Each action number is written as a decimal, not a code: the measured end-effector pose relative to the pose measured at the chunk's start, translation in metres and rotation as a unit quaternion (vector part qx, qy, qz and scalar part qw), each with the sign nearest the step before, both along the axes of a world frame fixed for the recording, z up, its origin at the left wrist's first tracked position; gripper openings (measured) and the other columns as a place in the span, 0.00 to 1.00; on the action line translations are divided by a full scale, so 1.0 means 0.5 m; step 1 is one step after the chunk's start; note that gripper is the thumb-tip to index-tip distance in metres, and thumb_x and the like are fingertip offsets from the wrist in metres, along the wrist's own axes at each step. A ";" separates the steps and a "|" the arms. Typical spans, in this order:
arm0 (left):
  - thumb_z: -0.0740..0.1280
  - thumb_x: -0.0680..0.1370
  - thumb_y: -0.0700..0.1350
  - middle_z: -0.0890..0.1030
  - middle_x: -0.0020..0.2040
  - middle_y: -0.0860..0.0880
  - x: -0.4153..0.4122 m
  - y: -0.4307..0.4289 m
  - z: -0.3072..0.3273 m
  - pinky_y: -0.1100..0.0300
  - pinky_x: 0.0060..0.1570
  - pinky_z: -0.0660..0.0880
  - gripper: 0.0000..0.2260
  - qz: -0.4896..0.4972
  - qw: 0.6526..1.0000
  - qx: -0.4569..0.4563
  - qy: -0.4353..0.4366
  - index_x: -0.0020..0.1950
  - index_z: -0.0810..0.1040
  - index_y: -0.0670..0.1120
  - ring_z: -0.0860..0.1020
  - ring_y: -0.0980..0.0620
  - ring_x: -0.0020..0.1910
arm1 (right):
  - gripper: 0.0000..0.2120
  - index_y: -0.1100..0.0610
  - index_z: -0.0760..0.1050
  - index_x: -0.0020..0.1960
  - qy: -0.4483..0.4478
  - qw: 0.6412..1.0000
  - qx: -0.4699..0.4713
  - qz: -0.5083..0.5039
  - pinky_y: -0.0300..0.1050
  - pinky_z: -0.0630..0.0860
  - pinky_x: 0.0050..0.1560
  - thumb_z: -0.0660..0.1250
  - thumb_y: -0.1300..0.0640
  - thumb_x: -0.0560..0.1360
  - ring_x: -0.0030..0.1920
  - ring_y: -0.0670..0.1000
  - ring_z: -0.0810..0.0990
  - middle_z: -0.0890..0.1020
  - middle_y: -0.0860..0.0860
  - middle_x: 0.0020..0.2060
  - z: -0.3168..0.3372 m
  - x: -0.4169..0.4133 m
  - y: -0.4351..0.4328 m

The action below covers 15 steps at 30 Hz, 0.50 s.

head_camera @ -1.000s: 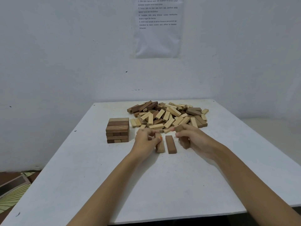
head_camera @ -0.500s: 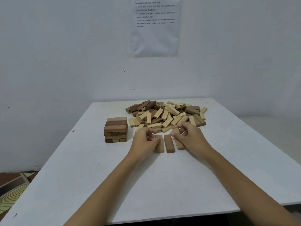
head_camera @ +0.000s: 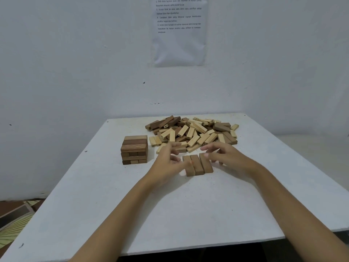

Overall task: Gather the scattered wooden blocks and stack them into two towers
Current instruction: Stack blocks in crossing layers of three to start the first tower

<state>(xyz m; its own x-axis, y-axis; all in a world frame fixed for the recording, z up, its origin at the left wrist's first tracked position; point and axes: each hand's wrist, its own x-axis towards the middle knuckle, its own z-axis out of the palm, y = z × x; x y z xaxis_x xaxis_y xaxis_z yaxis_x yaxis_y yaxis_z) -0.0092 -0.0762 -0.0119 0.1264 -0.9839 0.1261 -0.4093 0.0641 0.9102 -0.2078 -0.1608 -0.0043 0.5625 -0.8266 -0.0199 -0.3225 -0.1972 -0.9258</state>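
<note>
Row: three dark blocks (head_camera: 197,165) lie flat side by side on the table (head_camera: 188,214), just in front of the pile.
Axis: their long sides run away from the person, far ends leaning a little left. The right block is close beside the other two.
Left hand (head_camera: 170,161): palm turned inward at the row's left side, fingers loose and spread, blurred. The thumb tip touches the left block and grips nothing.
Right hand (head_camera: 226,156): low by the row's right side, fingers straightish and reaching left over the right block's far end, holding nothing.
Pile (head_camera: 192,131): light and dark blocks, jumbled, at the far side.
Tower (head_camera: 134,149): left of the row, layers crossed.
</note>
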 end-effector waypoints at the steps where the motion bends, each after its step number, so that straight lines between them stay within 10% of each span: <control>1: 0.75 0.71 0.49 0.70 0.58 0.52 0.001 0.003 -0.002 0.66 0.48 0.74 0.30 -0.021 1.000 0.007 -0.016 0.68 0.65 0.54 0.74 0.55 0.53 | 0.14 0.48 0.77 0.60 0.023 0.999 -0.016 0.026 0.28 0.72 0.41 0.71 0.56 0.75 0.45 0.46 0.74 0.76 0.53 0.56 -0.002 -0.011 -0.005; 6: 0.80 0.65 0.46 0.69 0.60 0.51 0.005 0.007 -0.013 0.66 0.51 0.75 0.40 -0.043 0.998 -0.007 -0.055 0.71 0.64 0.55 0.74 0.54 0.55 | 0.35 0.42 0.70 0.69 0.101 0.984 -0.121 0.084 0.31 0.72 0.48 0.80 0.55 0.66 0.51 0.40 0.74 0.75 0.42 0.60 -0.011 -0.023 -0.017; 15: 0.81 0.62 0.44 0.75 0.54 0.50 -0.007 0.009 -0.024 0.69 0.43 0.77 0.35 0.021 0.995 -0.077 -0.052 0.65 0.72 0.50 0.78 0.56 0.44 | 0.33 0.48 0.74 0.67 0.063 0.986 -0.140 0.065 0.37 0.77 0.50 0.81 0.56 0.64 0.52 0.46 0.77 0.78 0.43 0.58 -0.013 -0.015 -0.012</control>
<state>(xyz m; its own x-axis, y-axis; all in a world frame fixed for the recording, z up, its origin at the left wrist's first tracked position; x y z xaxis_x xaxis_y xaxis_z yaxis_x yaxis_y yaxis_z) -0.0127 -0.0717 -0.0237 0.1448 -0.9459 0.2904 -0.5057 0.1815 0.8434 -0.2152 -0.1670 -0.0108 0.6710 -0.7312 0.1229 -0.3863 -0.4862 -0.7838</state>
